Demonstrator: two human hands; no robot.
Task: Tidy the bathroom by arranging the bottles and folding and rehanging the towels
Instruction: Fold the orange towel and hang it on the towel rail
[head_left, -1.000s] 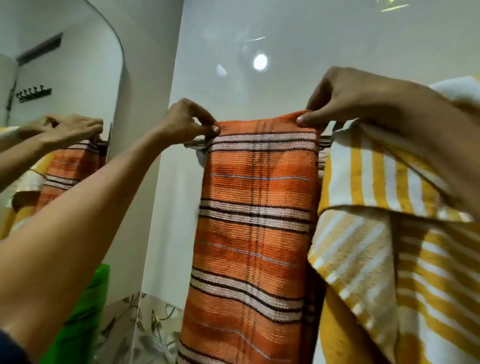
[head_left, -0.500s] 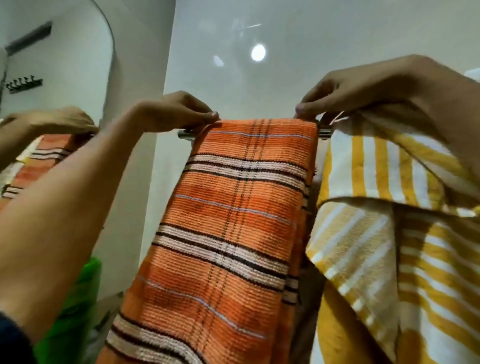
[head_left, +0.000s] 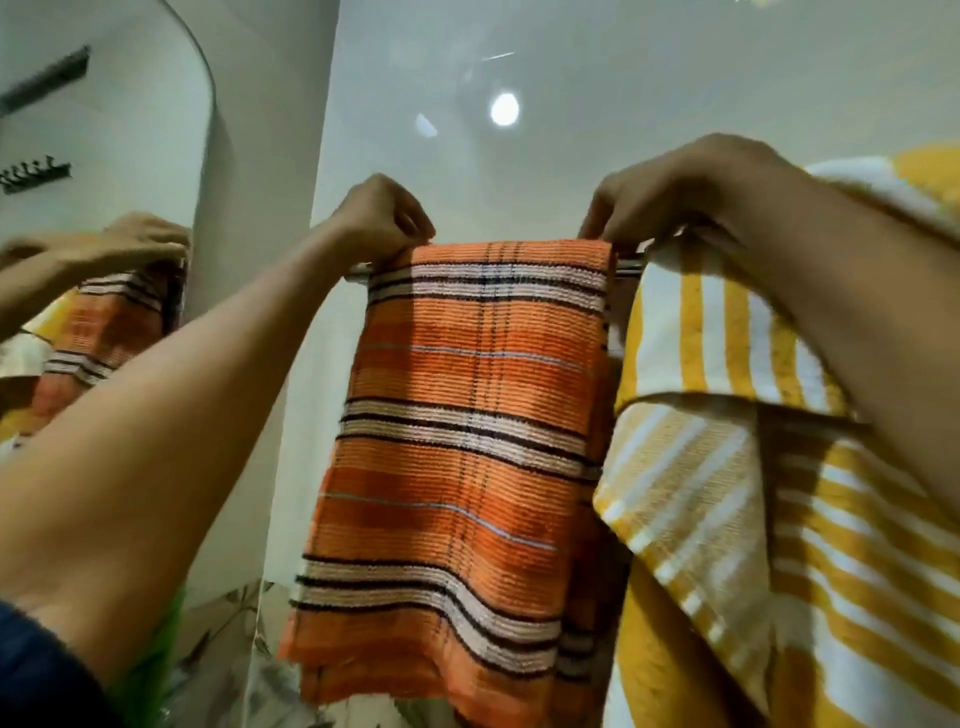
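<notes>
An orange towel (head_left: 467, 415) with white and dark stripes hangs folded over a metal towel rail (head_left: 358, 270) on the white wall. My left hand (head_left: 382, 218) pinches its top left corner at the rail. My right hand (head_left: 670, 187) pinches its top right corner. A yellow and white striped towel (head_left: 727, 467) hangs on the same rail just to the right, partly under my right forearm. No bottles are in view.
A mirror (head_left: 104, 130) on the left wall reflects my hand and the orange towel. Something green (head_left: 150, 670) shows low at the left beside a patterned surface (head_left: 223, 639). The white wall (head_left: 571, 78) behind the rail bears a lamp's reflection.
The orange towel's lower part, swung out toward me half a second ago, hangs lower and straighter. Both hands stay at its top corners on the rail.
</notes>
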